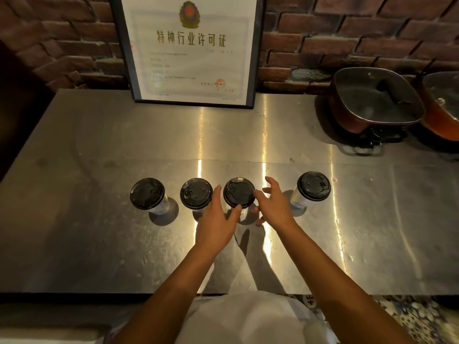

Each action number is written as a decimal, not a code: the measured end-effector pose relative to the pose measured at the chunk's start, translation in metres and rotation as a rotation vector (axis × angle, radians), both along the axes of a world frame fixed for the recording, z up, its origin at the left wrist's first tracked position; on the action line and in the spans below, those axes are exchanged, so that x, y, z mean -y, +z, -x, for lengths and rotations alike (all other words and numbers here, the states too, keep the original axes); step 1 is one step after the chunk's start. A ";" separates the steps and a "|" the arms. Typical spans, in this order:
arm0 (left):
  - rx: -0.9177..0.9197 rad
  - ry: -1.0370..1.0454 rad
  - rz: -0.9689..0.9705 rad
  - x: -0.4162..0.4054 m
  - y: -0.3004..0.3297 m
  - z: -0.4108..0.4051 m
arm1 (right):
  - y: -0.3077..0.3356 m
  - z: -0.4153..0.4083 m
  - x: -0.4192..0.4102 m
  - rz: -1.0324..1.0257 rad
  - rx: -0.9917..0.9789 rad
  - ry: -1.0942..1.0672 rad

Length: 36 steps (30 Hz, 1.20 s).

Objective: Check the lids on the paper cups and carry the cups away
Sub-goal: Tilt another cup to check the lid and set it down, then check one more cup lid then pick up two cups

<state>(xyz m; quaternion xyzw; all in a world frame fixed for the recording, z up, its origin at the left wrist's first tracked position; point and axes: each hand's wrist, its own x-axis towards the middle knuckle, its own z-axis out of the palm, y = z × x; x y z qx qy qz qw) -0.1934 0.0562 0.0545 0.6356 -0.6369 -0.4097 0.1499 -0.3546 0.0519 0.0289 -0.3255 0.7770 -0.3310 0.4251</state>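
Note:
Several white paper cups with black lids stand in a row on the steel counter [99,244]. My hands flank the third cup from the left [238,193]. My left hand [216,222] reaches between that cup and the second cup [196,193], fingers straight, thumb at the front rim of the third lid. To that cup's right is my right hand [274,207], its fingers spread and its thumb by the lid's edge. Neither hand grips anything. The far-left cup [147,194] and the far-right cup [313,186] stand apart, untouched.
A framed certificate [191,50] leans on the brick wall at the back of the counter. Two dark pans, one [372,100] beside the other [442,105], sit at the back right. The counter's front edge is close to my body, and patterned floor tiles [409,316] show below right.

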 end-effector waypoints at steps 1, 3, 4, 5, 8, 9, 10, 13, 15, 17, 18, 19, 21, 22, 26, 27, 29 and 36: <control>0.002 -0.004 0.002 -0.005 0.004 -0.005 | 0.004 0.002 -0.003 0.011 -0.061 0.011; -0.039 -0.001 0.043 -0.010 0.010 -0.012 | 0.015 0.007 -0.010 0.051 -0.179 0.042; -0.082 0.005 0.064 -0.010 0.013 -0.015 | 0.020 0.009 -0.014 0.078 -0.222 0.052; -0.127 0.015 0.074 -0.010 0.014 -0.017 | 0.023 0.012 -0.019 0.110 -0.261 0.061; -0.190 0.036 0.122 -0.007 0.017 -0.023 | 0.036 0.018 -0.031 0.222 -0.384 0.096; -0.185 0.025 0.167 -0.005 0.016 -0.025 | 0.039 0.019 -0.035 0.266 -0.417 0.113; -0.171 0.003 0.217 -0.004 0.017 -0.027 | 0.042 0.022 -0.039 0.306 -0.435 0.135; -0.077 -0.079 0.328 0.002 0.017 -0.026 | 0.048 0.031 -0.055 0.353 -0.474 0.158; -0.013 -0.129 0.356 0.004 0.019 -0.020 | 0.051 0.038 -0.067 0.344 -0.499 0.120; 0.017 -0.169 0.375 0.007 0.019 -0.011 | 0.054 0.046 -0.077 0.347 -0.533 0.087; 0.023 -0.188 0.387 0.009 0.019 -0.005 | 0.055 0.051 -0.081 0.346 -0.550 0.077; 0.023 -0.211 0.400 0.010 0.018 0.001 | 0.054 0.057 -0.085 0.348 -0.564 0.067; 0.010 -0.269 0.418 0.012 0.017 0.016 | 0.052 0.071 -0.093 0.347 -0.581 0.042; 0.006 -0.294 0.420 0.012 0.017 0.024 | 0.052 0.078 -0.096 0.344 -0.591 0.028; 0.011 -0.317 0.344 0.016 0.018 0.064 | 0.053 0.109 -0.094 0.307 -0.605 0.015; -0.016 -0.297 0.300 0.018 0.019 0.074 | 0.052 0.117 -0.091 0.295 -0.603 0.023; -0.060 -0.260 0.265 0.020 0.015 0.093 | 0.049 0.133 -0.084 0.273 -0.605 0.042; 0.042 -0.299 0.320 0.024 -0.015 0.158 | 0.032 0.181 -0.062 0.207 -0.549 0.115</control>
